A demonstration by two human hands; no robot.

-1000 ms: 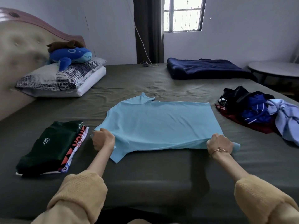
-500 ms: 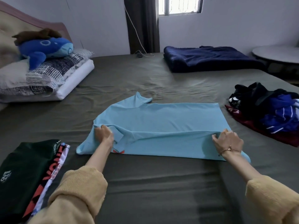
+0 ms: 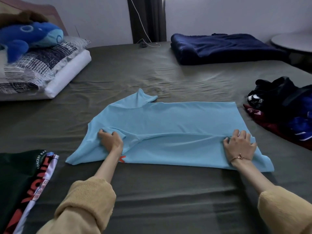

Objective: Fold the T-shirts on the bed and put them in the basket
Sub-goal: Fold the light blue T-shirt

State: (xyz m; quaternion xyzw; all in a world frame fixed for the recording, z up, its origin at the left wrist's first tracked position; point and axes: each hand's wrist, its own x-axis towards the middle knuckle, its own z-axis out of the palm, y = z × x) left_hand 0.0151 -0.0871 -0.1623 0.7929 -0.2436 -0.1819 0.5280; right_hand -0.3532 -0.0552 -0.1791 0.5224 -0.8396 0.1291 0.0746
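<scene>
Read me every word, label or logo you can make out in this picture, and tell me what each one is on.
"CONCERT BA", cut off at the fold: white letters on the dark green folded shirt.
"VO" and further large red letters on the white folded shirt; the rest cannot be read.
Orange print on the light blue T-shirt, mostly hidden by the left hand: unreadable.
White print on the black garment: too blurred.
White emblem on the dark red garment: too blurred.

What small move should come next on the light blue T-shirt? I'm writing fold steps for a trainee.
Probably lay the gripped near edge flat on the shirt and press the crease. Left hand and right hand both pinch the light blue T-shirt along a raised fold line partway across it.
</scene>
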